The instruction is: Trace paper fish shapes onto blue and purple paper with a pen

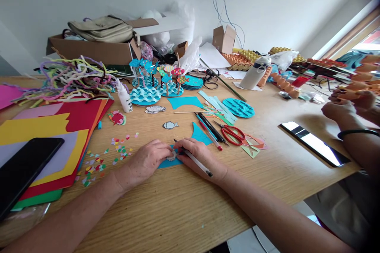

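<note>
My left hand is closed, its fingertips pinching or pressing a small pale paper cutout against a piece of blue paper. Across from it my right hand grips a white pen, with its fingertips also at the cutout. The pen lies slantwise through the fingers, its black end toward me. Fingers hide much of the cutout. Just beyond lies a fish cutout, with another drawn fish farther back. Blue paper scrap, a red pen and red-handled scissors lie to the right.
Coloured sheets carry a black phone at left. Paper confetti, a glue bottle and blue wavy discs stand around. A tablet lies right, near another person's hands.
</note>
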The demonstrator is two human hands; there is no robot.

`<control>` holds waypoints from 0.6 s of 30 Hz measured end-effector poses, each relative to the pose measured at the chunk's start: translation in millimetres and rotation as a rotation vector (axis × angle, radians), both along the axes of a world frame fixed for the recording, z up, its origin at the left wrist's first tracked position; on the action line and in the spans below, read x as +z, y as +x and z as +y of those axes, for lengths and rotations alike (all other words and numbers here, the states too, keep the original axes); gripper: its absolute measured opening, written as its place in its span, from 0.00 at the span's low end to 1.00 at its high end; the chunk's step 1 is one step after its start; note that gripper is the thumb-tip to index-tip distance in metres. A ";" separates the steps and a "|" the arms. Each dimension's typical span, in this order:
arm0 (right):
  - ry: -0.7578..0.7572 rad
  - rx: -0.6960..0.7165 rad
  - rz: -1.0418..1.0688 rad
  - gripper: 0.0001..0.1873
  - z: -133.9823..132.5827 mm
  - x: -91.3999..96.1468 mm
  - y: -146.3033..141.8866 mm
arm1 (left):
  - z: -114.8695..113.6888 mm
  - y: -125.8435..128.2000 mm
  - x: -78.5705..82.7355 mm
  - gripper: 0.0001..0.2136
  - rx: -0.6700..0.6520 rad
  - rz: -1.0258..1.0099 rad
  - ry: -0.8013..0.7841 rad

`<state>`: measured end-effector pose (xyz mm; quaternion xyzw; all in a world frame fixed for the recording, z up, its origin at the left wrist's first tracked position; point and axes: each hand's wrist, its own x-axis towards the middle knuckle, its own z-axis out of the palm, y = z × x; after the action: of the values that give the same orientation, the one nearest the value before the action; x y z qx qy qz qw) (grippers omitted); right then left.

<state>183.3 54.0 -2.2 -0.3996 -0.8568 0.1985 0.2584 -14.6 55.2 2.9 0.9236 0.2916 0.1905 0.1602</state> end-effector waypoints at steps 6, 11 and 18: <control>0.003 0.002 -0.010 0.11 0.0 0.8 -0.1 | -0.9 -0.9 0.0 0.12 -0.009 -0.021 -0.015; -0.008 0.002 -0.013 0.12 -0.9 2.6 0.4 | 0.8 -3.7 -4.7 0.10 -0.007 -0.093 -0.077; -0.014 0.002 -0.012 0.11 -0.1 1.2 -0.4 | 7.4 -5.5 -8.2 0.12 -0.013 -0.096 -0.092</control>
<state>182.9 53.9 -1.0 -0.4017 -0.8575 0.2021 0.2501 -20.2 62.6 -5.2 0.9069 0.2858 0.2201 0.2175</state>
